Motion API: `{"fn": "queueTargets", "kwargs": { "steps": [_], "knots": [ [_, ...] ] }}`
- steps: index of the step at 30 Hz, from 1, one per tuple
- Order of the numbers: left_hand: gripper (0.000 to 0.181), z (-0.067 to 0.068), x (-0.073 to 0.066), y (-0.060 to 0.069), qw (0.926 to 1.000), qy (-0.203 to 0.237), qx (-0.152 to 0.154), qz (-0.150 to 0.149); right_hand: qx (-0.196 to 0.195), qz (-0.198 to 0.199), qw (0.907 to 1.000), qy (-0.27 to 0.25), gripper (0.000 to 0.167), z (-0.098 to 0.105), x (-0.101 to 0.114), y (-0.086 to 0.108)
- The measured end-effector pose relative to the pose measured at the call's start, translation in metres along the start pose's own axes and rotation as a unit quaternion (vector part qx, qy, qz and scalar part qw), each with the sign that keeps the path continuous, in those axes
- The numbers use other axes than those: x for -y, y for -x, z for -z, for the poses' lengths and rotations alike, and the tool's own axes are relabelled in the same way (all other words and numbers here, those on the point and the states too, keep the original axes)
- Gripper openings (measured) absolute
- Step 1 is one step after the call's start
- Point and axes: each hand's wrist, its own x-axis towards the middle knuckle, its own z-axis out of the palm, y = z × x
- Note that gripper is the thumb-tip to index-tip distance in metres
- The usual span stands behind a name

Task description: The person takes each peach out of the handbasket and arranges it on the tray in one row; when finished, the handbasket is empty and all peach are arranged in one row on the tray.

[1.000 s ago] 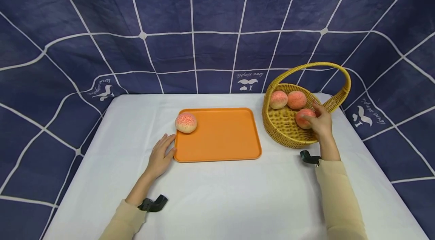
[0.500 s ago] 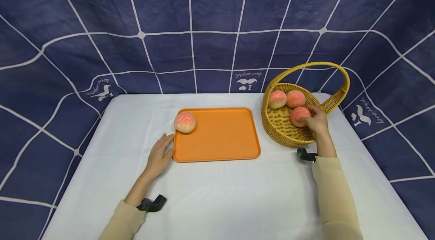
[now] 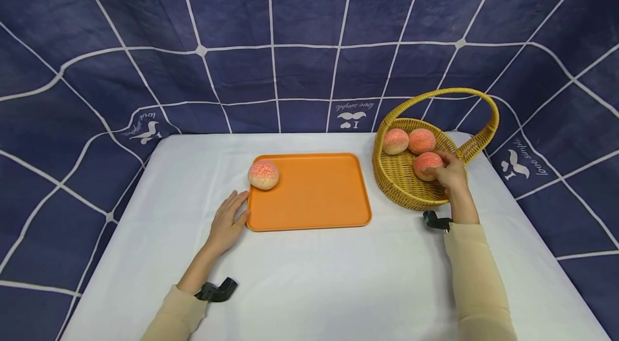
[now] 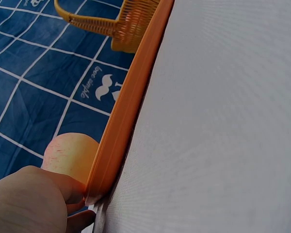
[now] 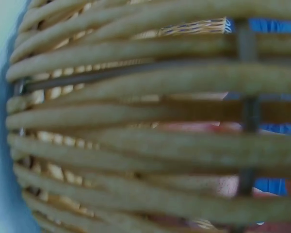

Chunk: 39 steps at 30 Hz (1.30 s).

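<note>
My right hand [image 3: 450,172] reaches over the near right rim of a yellow wicker basket [image 3: 403,198] and grips a pink-orange peach [image 3: 426,165], thumb on the near side. Two other peaches lie at the back of the basket; one is the leftmost peach [image 3: 395,141]. In the right wrist view the basket's woven wall [image 5: 136,150] hides most of the hand and fruit. On the left, my left hand [image 3: 227,225] lies with fingers extended at the left edge of an orange tray [image 3: 314,196]. A paler peach [image 3: 263,175] sits on the tray's far left corner.
A white cloth [image 3: 309,287] covers the table. Dark blue grid-patterned fabric [image 3: 309,72] hangs behind and at both sides. The basket's tall arched handle [image 3: 450,92] rises above its right and back, close to the right hand.
Within the basket, the right hand and its peach have shifted slightly left since a second ago, with little movement in the last half second. My left hand has stayed at the tray.
</note>
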Motion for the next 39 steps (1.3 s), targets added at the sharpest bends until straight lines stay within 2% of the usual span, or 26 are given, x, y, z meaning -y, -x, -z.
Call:
{"fn": "queueTargets", "kwargs": {
  "steps": [7,13,17,23,26,30,34,39],
  "knots": [
    [0.050,-0.002,0.001,0.001,1.0000,0.002,-0.002,-0.004,0.000,-0.001,0.9999,-0.015,0.076,0.002,0.003,0.004],
    [0.050,-0.004,0.001,0.003,1.0000,0.002,-0.002,0.001,-0.005,0.041,0.9990,-0.015,0.075,0.008,0.012,0.015],
    [0.050,-0.003,0.000,0.004,1.0000,0.004,-0.007,-0.002,-0.003,0.076,0.9971,-0.006,0.075,0.014,0.023,0.030],
    [0.050,-0.001,0.000,0.002,0.9998,0.000,-0.012,-0.014,0.009,0.105,0.9944,-0.013,0.075,0.021,0.036,0.058],
    [0.050,-0.002,0.001,0.001,0.9999,-0.005,-0.009,-0.010,0.022,0.138,0.9901,-0.015,0.074,0.021,0.041,0.074],
    [0.050,-0.001,0.002,0.000,0.9999,-0.010,-0.006,-0.004,0.045,0.187,0.9813,-0.007,0.073,0.014,0.054,0.094],
    [0.050,0.000,0.001,0.001,0.9999,-0.004,-0.009,-0.006,0.075,0.208,0.9752,-0.003,0.071,-0.002,0.072,0.110],
    [0.049,0.000,0.000,0.002,0.9996,-0.002,-0.018,-0.024,0.128,0.232,0.9643,-0.004,0.067,-0.035,0.092,0.114]
  ]
}}
